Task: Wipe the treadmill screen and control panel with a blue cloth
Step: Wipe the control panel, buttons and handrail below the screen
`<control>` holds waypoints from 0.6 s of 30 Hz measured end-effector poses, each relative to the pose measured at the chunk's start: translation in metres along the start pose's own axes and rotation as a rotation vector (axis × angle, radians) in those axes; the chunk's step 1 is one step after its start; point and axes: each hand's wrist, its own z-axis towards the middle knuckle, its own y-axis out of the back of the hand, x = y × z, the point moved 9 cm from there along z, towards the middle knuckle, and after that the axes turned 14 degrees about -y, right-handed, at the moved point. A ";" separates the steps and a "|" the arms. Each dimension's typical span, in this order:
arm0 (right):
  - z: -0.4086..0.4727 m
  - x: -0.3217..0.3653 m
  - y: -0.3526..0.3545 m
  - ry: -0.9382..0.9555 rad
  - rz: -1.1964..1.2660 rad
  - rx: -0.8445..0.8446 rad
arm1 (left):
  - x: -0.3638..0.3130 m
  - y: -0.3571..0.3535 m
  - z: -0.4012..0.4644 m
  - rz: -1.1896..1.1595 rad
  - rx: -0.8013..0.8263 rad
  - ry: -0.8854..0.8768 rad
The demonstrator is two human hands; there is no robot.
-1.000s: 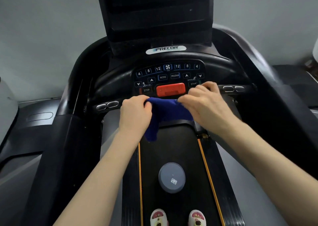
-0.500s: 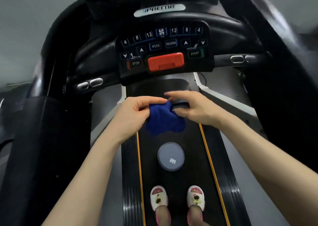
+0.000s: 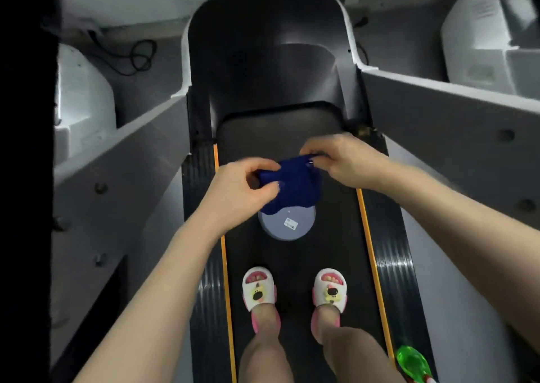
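The blue cloth (image 3: 292,187) hangs bunched between both hands above the treadmill belt (image 3: 292,254). My left hand (image 3: 239,190) pinches its left edge with thumb and fingers. My right hand (image 3: 342,160) pinches its upper right corner. The screen and control panel are out of view; the camera looks straight down at the belt and the black motor cover (image 3: 268,55).
A grey round lid-like object (image 3: 287,222) lies on the belt just under the cloth. My feet in white slippers (image 3: 258,289) (image 3: 330,287) stand on the belt. Grey side frames (image 3: 122,184) flank the deck. A green object (image 3: 410,362) sits at the lower right.
The view has tipped down, so the control panel left the frame. Both hands dropped away from the panel with the cloth and now hold it lower, over the belt.
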 end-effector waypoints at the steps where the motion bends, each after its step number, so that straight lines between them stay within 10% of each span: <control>1: 0.010 -0.012 -0.015 -0.017 -0.031 -0.001 | 0.019 -0.013 0.004 0.022 -0.016 -0.008; 11: 0.063 -0.109 -0.155 0.028 -0.483 -0.250 | 0.167 -0.149 0.031 0.347 -0.051 -0.268; 18: 0.047 -0.162 -0.263 -0.067 -0.540 0.010 | 0.240 -0.235 -0.011 0.429 0.211 -0.244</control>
